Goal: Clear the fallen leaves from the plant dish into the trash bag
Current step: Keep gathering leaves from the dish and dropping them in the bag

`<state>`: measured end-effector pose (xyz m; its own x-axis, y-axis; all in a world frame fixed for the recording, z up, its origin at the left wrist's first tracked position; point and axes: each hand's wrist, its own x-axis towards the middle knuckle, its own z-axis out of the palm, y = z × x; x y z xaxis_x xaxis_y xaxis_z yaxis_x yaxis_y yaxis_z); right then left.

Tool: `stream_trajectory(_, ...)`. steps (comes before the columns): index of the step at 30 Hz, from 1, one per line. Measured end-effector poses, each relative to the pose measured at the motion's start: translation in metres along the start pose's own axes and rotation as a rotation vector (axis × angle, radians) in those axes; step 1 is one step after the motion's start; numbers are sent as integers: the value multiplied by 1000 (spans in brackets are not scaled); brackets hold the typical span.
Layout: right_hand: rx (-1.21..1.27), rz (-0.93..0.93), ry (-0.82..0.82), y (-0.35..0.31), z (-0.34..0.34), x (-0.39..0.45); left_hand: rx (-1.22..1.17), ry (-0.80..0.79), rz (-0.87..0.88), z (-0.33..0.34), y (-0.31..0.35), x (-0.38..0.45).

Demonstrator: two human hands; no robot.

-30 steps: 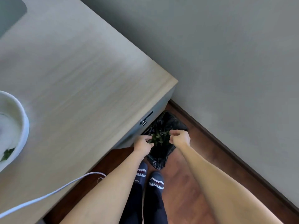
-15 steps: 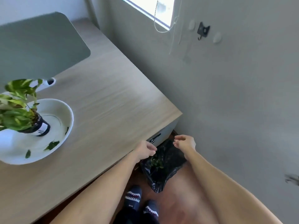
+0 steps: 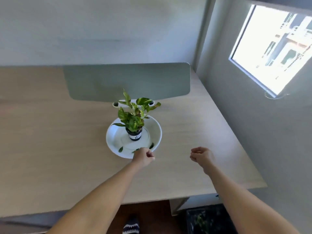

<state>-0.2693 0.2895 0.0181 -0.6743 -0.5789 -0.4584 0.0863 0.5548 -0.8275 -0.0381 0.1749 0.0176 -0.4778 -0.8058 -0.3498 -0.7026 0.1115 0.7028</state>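
Observation:
A white plant dish (image 3: pixel 154 128) sits mid-desk with a small potted plant (image 3: pixel 134 119) standing in it. Dark fallen leaves lie near its front rim, one on the left (image 3: pixel 120 149) and one on the right (image 3: pixel 151 145). My left hand (image 3: pixel 143 157) is at the dish's front rim, fingers curled, touching or just over the rim; a leaf tip shows beside it. My right hand (image 3: pixel 201 157) hovers over the desk to the right of the dish, loosely curled and holding nothing. The black trash bag (image 3: pixel 207 220) with leaves inside stands on the floor under the desk's right corner.
The wooden desk (image 3: pixel 67 149) has a grey-green panel (image 3: pixel 128 81) behind the plant and a white object (image 3: pixel 116 104) at its foot. A wall with a window (image 3: pixel 273 49) runs along the right. My foot (image 3: pixel 131 228) is on the wood floor below the desk edge.
Both hands rose from the trash bag on the floor to above the desk. My left hand reached the dish's front rim. The view swung up from the floor to the plant.

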Motion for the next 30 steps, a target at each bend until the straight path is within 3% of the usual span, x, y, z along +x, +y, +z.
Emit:
stream_trajectory(6, -312, -203, -79, -44, 112, 21, 147, 161, -123, -77, -82, 41)
stream_trajectory(10, -590, -329, -127, -63, 159, 18, 442, 48, -228, -87, -97, 65)
stream_trajectory(14, -894, -316, -158, -58, 181, 28, 640, -2, -286, -63, -83, 77)
stream_trajectory(21, -1238, -355, -202, -56, 198, 54, 677, -3, -451, -29, -58, 95)
stream_trajectory(30, -1369, -470, -163, -51, 218, 68, 478, 9, -335, -22, -71, 100)
